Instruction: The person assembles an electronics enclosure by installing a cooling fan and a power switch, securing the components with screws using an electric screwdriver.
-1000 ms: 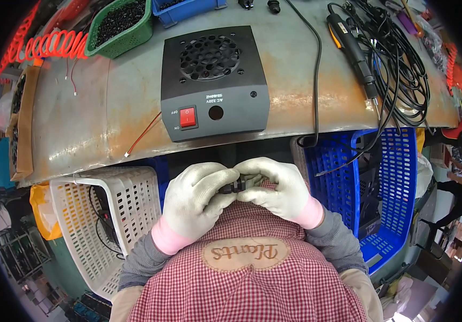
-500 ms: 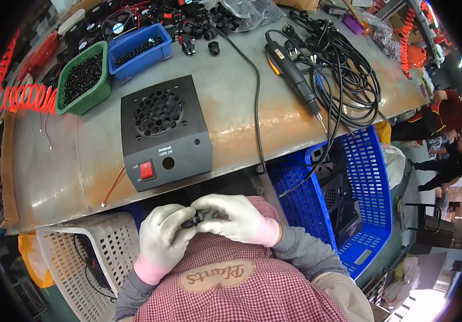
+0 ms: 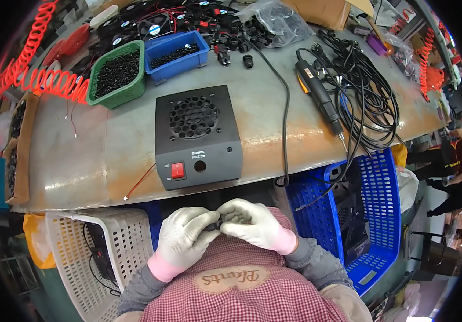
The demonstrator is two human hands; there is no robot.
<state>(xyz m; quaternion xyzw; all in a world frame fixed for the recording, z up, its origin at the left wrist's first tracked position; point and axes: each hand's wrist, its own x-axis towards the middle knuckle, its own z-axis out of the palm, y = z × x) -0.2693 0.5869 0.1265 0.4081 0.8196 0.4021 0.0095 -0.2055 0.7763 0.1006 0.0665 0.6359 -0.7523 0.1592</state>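
Note:
Both my hands wear white gloves with pink cuffs and meet in front of my checked apron. A small black plastic fitting (image 3: 212, 226) is pinched between them, mostly hidden by the fingers. My left hand (image 3: 184, 234) closes on one side of it, and my right hand (image 3: 249, 221) grips the other. Just beyond my hands, on the table, stands a black metal box (image 3: 198, 140) with a round fan grille on its sloping top. Its near face carries a red rocker switch (image 3: 177, 170) and a round open hole (image 3: 200, 166).
Green (image 3: 115, 75) and blue (image 3: 177, 56) bins of small black parts stand at the far left. An electric screwdriver (image 3: 319, 96) lies right, beside coiled black cables (image 3: 370, 115). Below the edge are a white basket (image 3: 96, 225) and a blue basket (image 3: 381, 209). A black fitting (image 3: 248, 61) stands behind.
The view has shifted, so the table and box appear farther right. My hands stay together around the fitting, and their fingers now cover more of it.

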